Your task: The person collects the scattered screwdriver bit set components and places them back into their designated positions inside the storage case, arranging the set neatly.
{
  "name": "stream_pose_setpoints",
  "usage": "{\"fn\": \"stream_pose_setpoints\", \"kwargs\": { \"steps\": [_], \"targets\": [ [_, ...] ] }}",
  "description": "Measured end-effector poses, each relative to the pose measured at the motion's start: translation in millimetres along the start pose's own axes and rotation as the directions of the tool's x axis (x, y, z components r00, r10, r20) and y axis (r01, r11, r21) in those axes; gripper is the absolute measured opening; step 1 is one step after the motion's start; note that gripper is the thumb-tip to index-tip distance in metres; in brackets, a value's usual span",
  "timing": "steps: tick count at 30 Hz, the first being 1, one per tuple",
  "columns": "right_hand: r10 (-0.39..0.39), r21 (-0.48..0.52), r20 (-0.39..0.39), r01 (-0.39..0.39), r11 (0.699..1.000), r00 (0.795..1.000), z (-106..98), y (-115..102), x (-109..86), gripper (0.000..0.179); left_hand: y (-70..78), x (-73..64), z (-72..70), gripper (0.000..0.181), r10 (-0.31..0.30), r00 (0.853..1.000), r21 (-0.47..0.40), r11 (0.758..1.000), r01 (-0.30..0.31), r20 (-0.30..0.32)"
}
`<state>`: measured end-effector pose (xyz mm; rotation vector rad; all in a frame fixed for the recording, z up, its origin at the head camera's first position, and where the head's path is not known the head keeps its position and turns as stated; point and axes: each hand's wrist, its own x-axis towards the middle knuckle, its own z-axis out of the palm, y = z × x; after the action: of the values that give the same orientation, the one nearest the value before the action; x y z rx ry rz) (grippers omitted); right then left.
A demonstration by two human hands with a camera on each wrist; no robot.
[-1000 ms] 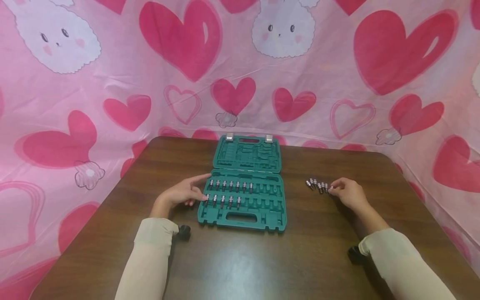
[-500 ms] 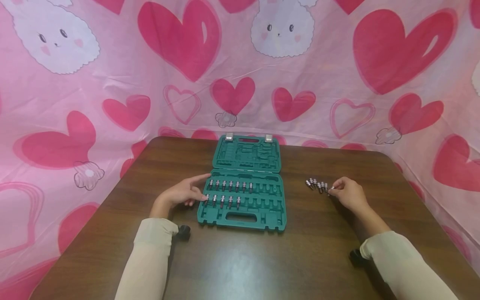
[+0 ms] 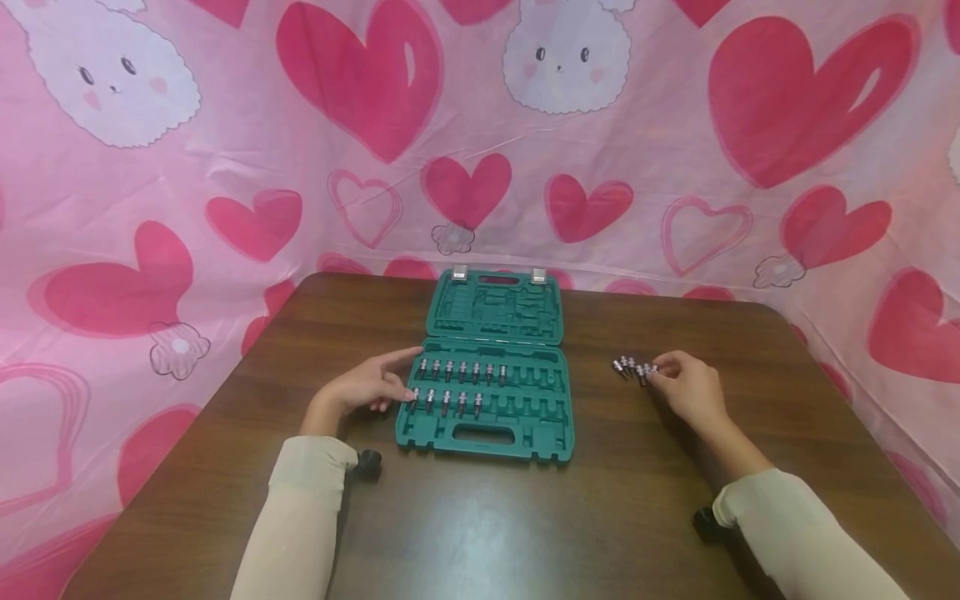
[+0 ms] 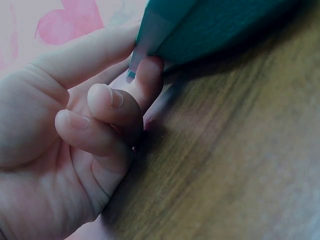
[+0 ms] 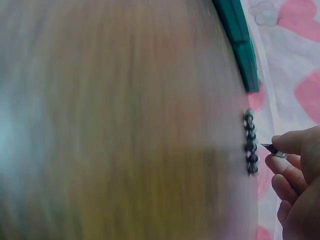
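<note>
Case (image 3: 435, 433), green, is lying unfolded on the bench (image 3: 480, 525), & we're using it as landmark. At its far side the lid (image 3: 495, 329) is leaning back, w/ two metal latches (image 3: 538, 276) showing along its top edge. Inside the case's near half we're counting approx. 7 bits in the far row (image 3: 462, 372) & 5 in the near row (image 3: 447, 402), all toward the case's L side; moulded slots are running on to their R.

At the case's L edge, our L hand (image 3: 367, 383) is holding the rim: thumb & a fingertip are pressing it from either side, index is stretching to the far corner, other fingers are curling beside the wall.

Well R of the case, our R hand (image 3: 688, 387) is pinching one bit (image 5: 274, 149) btwn thumb & index, fingers clamped on it, dark tip poking out. Just beside it, btwn hand & case, loose bits (image 3: 640, 371) are lying bunched on the bench; exact no. we can't tell.

Behind the case, pink cloth (image 3: 645, 150) w/ hearts & rabbit heads is hanging.
</note>
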<state>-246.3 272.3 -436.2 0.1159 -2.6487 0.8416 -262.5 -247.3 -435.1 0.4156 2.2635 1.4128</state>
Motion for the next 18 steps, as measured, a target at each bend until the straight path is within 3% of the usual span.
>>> {"fn": "stream_pose_setpoints", "kwargs": {
  "steps": [18],
  "targets": [
    [-0.032, 0.12, 0.04, 0.027, 0.992, 0.999, 29, -43, 1.7, 0.015, 3.4, -2.4, 1.4, 0.079, -0.003, 1.0, 0.007, 1.0, 0.003, -0.002]
  ]
}}
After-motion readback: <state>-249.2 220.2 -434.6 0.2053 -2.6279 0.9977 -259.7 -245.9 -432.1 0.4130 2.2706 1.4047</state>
